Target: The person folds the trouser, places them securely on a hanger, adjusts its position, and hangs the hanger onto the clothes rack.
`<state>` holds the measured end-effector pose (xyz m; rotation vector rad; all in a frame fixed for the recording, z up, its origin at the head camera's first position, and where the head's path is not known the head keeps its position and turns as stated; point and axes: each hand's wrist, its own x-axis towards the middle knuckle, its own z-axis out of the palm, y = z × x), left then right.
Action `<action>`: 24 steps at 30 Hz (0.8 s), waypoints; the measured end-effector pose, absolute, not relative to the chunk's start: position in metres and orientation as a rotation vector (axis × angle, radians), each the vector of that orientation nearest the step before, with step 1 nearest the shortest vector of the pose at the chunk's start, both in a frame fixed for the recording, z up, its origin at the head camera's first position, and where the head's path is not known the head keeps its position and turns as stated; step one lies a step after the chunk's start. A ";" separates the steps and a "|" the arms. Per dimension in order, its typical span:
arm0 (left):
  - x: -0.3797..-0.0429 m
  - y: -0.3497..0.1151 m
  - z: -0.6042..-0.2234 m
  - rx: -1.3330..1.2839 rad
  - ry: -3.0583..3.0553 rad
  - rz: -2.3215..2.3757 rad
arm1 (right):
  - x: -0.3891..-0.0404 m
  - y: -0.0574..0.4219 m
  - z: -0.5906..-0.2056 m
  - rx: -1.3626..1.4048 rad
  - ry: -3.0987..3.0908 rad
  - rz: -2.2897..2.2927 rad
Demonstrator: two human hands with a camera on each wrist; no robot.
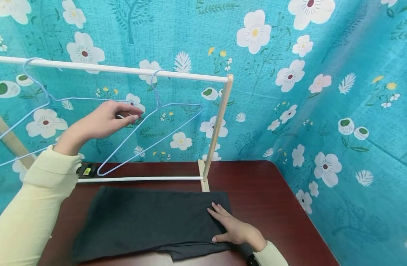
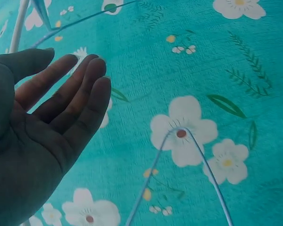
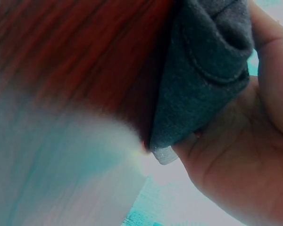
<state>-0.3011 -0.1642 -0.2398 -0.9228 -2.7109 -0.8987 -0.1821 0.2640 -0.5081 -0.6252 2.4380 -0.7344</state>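
Note:
My left hand (image 1: 105, 120) is raised in front of the rack, between two light-blue wire hangers. Its fingers are loosely bent, and the left wrist view shows nothing in the palm (image 2: 37, 136). The right-hand hanger (image 1: 183, 103) hangs from the bar just past the fingertips; the other hanger (image 1: 87, 98) hangs behind the hand and forearm. Below, a dark folded garment (image 1: 150, 218) lies flat on the table. My right hand (image 1: 234, 227) rests on its right end with fingers spread. In the right wrist view the garment's folded edge (image 3: 198, 94) lies beside the palm.
The rack has a white top bar (image 1: 107, 68), a wooden post (image 1: 220, 122) on the right and a white lower bar (image 1: 140, 179). It stands on a dark red table (image 1: 256, 192). A blue flowered curtain (image 1: 263, 81) surrounds the back and right.

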 end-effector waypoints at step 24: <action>-0.315 -0.099 -0.214 -1.071 -2.662 -0.954 | -0.182 0.266 -0.510 -0.629 2.466 -0.731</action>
